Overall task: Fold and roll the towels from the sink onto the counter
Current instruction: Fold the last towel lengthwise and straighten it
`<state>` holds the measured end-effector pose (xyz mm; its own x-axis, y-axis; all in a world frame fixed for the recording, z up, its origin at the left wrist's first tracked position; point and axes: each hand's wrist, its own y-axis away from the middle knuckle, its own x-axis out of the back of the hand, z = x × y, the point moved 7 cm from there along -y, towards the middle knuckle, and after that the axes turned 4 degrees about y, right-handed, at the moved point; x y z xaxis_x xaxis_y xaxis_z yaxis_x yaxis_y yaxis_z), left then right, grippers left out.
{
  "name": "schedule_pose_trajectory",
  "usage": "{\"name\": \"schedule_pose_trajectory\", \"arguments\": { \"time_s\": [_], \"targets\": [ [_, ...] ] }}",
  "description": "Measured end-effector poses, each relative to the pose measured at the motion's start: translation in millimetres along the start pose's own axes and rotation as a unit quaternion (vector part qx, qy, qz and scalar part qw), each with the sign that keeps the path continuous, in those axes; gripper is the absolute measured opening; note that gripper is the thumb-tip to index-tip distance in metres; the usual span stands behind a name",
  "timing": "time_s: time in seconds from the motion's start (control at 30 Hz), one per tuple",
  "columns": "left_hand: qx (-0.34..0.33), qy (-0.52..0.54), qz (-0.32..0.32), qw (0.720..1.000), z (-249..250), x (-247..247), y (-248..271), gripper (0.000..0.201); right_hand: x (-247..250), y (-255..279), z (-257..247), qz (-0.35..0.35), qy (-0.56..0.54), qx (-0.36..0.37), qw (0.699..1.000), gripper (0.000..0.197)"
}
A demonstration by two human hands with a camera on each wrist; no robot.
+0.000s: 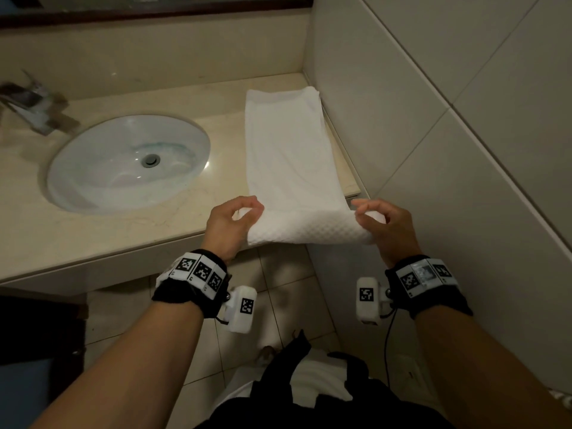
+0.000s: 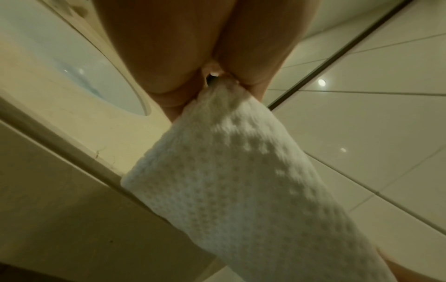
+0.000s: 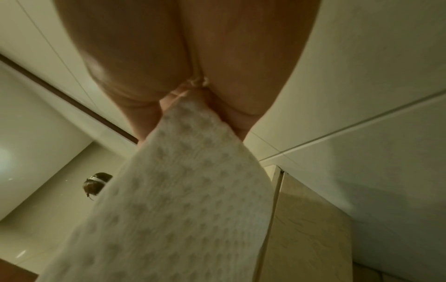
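A white waffle-weave towel lies folded in a long strip on the beige counter, right of the sink, running from the back wall to the front edge. Its near end is curled up into the start of a roll at the counter's edge. My left hand pinches the roll's left end, and my right hand pinches its right end. From the left wrist, the towel is gripped between my fingers. From the right wrist, the towel is likewise pinched by my fingers.
The oval white sink holds no towel and has a metal drain. A chrome tap stands at the far left. A tiled wall runs close along the towel's right side. Tiled floor lies below the counter edge.
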<state>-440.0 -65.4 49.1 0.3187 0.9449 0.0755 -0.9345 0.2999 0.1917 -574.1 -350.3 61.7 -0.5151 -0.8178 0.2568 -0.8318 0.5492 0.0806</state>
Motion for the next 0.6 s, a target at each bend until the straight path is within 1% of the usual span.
{"name": "schedule_pose_trajectory", "arguments": {
  "time_s": [0.07,0.1,0.13,0.2,0.23,0.27,0.3,0.33,0.4,0.47,0.53,0.6],
  "targets": [
    [0.034,0.004,-0.030,0.999,-4.3,2.8,0.8,0.009,-3.4,-1.6,7.5,-0.015,-0.029,-0.032,0.999,0.017],
    [0.041,-0.005,-0.053,0.998,-3.6,4.1,1.7,0.014,-4.3,-2.4,11.0,-0.025,-0.049,-0.051,0.997,0.021],
    [0.045,-0.022,-0.077,0.996,-3.5,5.7,2.3,0.024,-5.4,-2.5,13.2,-0.041,-0.070,-0.069,0.994,0.024],
    [0.042,-0.065,-0.114,0.991,-1.9,9.2,1.9,0.044,-6.6,0.0,13.0,-0.086,-0.090,-0.080,0.989,0.021],
    [0.036,-0.089,-0.130,0.987,-0.7,9.7,1.5,0.052,-6.0,1.1,11.3,-0.106,-0.081,-0.071,0.989,0.030],
    [0.030,-0.113,-0.139,0.983,0.7,9.7,1.1,0.058,-5.9,1.6,9.6,-0.124,-0.057,-0.060,0.989,0.047],
    [0.028,-0.131,-0.140,0.981,1.5,9.1,-0.1,0.062,-5.7,1.7,7.2,-0.130,-0.026,-0.051,0.990,0.057],
    [0.027,-0.142,-0.134,0.980,2.9,8.8,-1.1,0.065,-6.3,1.4,3.7,-0.128,0.003,-0.041,0.991,0.060],
    [0.020,-0.149,-0.118,0.982,5.7,8.2,-3.5,0.067,-8.9,-0.4,-3.1,-0.117,0.033,-0.021,0.992,0.056],
    [0.007,-0.144,-0.104,0.984,8.2,8.2,-4.8,0.065,-11.8,-1.8,-9.3,-0.099,0.034,-0.008,0.995,0.049],
    [0.005,-0.136,-0.082,0.987,7.5,10.7,-7.9,0.061,-12.8,-2.8,-11.6,-0.088,0.024,-0.004,0.996,0.043],
    [0.013,-0.129,-0.068,0.989,6.6,13.2,-10.3,0.053,-13.8,-2.0,-14.2,-0.088,0.022,-0.008,0.996,0.039]
  ]
}}
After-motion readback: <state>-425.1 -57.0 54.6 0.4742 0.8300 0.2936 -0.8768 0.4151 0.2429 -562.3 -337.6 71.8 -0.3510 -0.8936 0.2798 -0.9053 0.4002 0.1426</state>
